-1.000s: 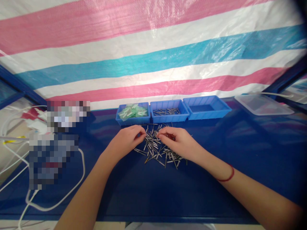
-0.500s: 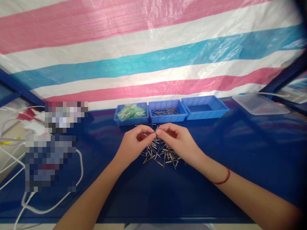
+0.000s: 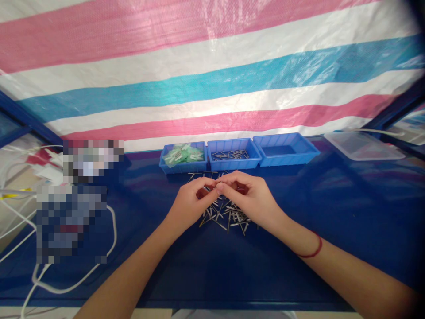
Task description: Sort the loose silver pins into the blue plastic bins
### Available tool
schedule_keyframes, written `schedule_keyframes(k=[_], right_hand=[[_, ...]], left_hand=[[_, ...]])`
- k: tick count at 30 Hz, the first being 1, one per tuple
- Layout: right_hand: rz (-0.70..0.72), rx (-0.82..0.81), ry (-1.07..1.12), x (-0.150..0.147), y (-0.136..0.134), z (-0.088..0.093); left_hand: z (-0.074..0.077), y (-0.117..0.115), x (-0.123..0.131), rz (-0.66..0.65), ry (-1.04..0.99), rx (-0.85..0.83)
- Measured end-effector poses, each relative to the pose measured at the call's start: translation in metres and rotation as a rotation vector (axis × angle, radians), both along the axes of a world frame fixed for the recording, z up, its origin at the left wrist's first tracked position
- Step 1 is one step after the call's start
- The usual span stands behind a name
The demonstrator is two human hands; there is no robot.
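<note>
My left hand (image 3: 191,199) and my right hand (image 3: 254,195) meet fingertip to fingertip above a loose pile of thin metal pins (image 3: 237,215). Both are closed in a pinch, thumbs against forefingers. Whatever they hold between the tips is hidden by the fingers. The pins lie in all directions on the blue table (image 3: 192,270), some dark, some with a paler, thicker section. My hands cover part of the pile. Just beyond it stands a blue bin (image 3: 234,165) with more metal pins inside.
Left of that bin, another blue bin (image 3: 184,167) holds green and white packets (image 3: 184,155). A third blue bin (image 3: 288,158) stands to the right, then a translucent plastic lid (image 3: 363,146). White cables (image 3: 114,226) and blurred-out items occupy the left side. A striped sheet (image 3: 206,79) hangs behind.
The fingertips of both hands have come closer together and now overlap, covering the small gap between them. My left hand has shifted slightly right.
</note>
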State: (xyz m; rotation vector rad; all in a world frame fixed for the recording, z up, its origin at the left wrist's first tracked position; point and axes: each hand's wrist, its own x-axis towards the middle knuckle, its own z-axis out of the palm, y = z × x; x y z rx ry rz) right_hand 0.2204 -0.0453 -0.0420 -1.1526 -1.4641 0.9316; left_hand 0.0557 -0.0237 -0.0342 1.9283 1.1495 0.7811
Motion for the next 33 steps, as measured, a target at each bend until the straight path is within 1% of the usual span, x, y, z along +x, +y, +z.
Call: schedule_keyframes(k=[7,12,18,23,26,28,31,33], right_hand=[[0.003,0.008,-0.010,0.001,0.001,0.000],[0.019,0.003,-0.035,0.002,0.002,0.001],[0.064,-0.001,-0.064,0.002,0.003,-0.004],[0.093,-0.006,-0.069,0.000,0.001,-0.003],[0.035,-0.041,-0.029,0.001,0.004,0.000],[-0.057,-0.067,0.015,0.003,0.013,0.001],[-0.210,-0.083,0.076,0.008,0.036,0.003],[-0.265,-0.090,0.092,0.010,0.052,0.007]], left_hand=[[0.000,0.002,-0.005,0.066,-0.026,0.080],[0.001,0.002,-0.007,0.067,-0.043,0.102],[0.003,0.000,-0.006,0.085,-0.052,0.135],[0.006,0.000,-0.007,0.090,-0.027,0.145],[0.008,0.001,-0.008,0.095,0.003,0.144],[0.008,0.002,-0.010,0.108,0.020,0.158],[0.008,0.006,-0.015,0.122,0.036,0.186],[0.007,0.010,-0.018,0.128,0.062,0.208]])
